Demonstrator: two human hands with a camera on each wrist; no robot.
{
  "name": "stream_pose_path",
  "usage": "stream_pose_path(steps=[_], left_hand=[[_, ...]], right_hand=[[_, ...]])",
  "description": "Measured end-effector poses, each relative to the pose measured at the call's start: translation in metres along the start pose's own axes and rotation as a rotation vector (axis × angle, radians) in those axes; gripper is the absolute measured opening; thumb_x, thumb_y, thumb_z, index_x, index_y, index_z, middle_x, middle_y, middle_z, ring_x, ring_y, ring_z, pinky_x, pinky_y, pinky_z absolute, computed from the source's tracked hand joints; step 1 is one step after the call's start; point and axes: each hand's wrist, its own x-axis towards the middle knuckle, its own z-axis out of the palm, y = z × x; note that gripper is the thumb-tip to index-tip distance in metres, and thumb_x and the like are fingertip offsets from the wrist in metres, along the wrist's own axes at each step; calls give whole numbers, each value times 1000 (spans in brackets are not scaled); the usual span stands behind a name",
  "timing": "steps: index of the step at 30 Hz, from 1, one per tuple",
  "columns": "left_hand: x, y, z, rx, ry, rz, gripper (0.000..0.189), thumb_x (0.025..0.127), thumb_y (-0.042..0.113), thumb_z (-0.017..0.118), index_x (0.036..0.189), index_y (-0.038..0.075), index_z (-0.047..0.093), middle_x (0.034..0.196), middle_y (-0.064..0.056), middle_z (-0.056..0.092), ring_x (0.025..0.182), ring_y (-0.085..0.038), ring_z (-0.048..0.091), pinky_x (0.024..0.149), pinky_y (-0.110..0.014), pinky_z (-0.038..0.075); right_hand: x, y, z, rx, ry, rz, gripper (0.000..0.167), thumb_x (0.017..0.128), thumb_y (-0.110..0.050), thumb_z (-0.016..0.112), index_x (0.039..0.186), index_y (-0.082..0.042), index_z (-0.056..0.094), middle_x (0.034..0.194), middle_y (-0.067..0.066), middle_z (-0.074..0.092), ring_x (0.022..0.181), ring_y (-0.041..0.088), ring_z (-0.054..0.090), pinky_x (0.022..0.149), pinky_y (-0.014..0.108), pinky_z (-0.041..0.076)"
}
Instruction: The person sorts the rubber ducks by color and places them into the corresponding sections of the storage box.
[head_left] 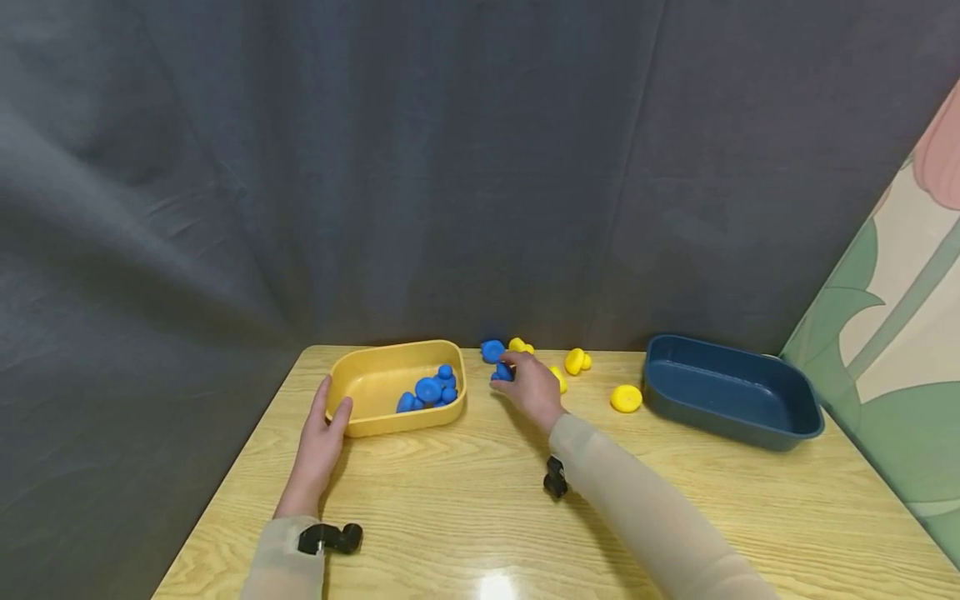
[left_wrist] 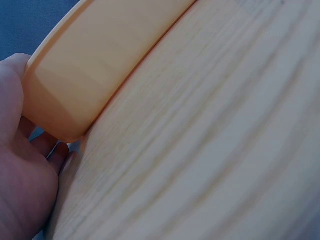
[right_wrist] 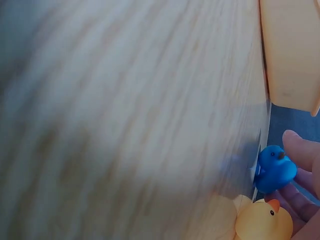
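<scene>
At the left end of a yellow plastic tray (head_left: 405,427), my left hand (head_left: 318,433) holds the wall. The left wrist view shows its thumb (left_wrist: 17,65) at the rim and its other fingers curled by the bottom corner. Several blue rubber ducks (head_left: 428,390) lie in the tray's right part. My right hand (head_left: 534,387) is past the tray's right end, its thumb and fingers around a blue rubber duck (right_wrist: 276,172) low at the table. A yellow rubber duck (right_wrist: 262,222) sits right beside that hand. Another blue duck (head_left: 492,351) lies just beyond the fingers.
More yellow ducks lie to the right, one (head_left: 577,361) near the back edge and one (head_left: 626,398) beside a dark blue tray (head_left: 731,425). A dark curtain (head_left: 465,183) hangs behind the wooden table (head_left: 450,517). A patterned wall (head_left: 892,333) borders the right side.
</scene>
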Motion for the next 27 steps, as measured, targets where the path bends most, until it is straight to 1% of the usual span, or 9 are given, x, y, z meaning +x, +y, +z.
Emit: stream_pose_path(steps=[4,7,11,14,16,20,24,27], left_hand=[[0,0,0,10,1,-1,83,116,56,49,180,27,4,186,-8,5,170,-33,3,136,-58,8],[1,0,0,15,3,-5,83,116,57,49,180,29,3,186,-8,6,170,-33,3,136,-58,9],[1,0,0,12,8,-1,82,117,54,49,180,28,4,185,-8,6,170,-34,3,136,-58,9],[1,-1,0,7,9,2,82,117,52,50,180,27,5,185,-8,6,170,-34,3,136,-58,9],[1,-1,0,5,8,2,83,116,55,50,180,27,5,185,-8,6,170,-33,3,136,-58,8],[2,-3,0,8,5,7,86,114,61,49,180,29,4,185,-7,6,170,-32,3,136,-58,9],[2,-3,0,10,5,8,85,115,60,49,180,30,5,185,-7,6,170,-33,3,135,-59,10],[1,-2,0,10,5,3,85,114,60,49,180,29,5,185,-7,6,170,-33,3,135,-59,9]], right_hand=[[1,-1,0,-31,-12,-6,54,92,-26,94,141,-10,76,138,14,72,125,34,70,103,53,58],[1,-2,0,-50,-19,-5,53,92,-23,94,140,-11,75,134,14,71,120,34,71,100,54,59],[0,-2,0,-59,-19,-5,51,94,-21,93,141,-12,75,128,13,69,113,33,70,97,54,59],[0,-1,1,-57,-14,-10,49,95,-20,92,139,-12,75,126,13,70,111,32,70,96,53,59],[0,0,1,-54,-9,-13,47,95,-19,91,138,-12,76,126,13,71,111,32,70,95,53,60],[1,1,1,-48,7,-12,44,96,-17,90,138,-14,77,129,12,73,115,34,71,97,54,59],[1,1,-1,-42,17,-18,43,97,-14,88,138,-12,78,134,13,75,121,36,71,101,56,58],[0,1,-2,-37,20,-22,43,97,-14,87,139,-11,77,134,14,75,121,37,71,101,56,59]])
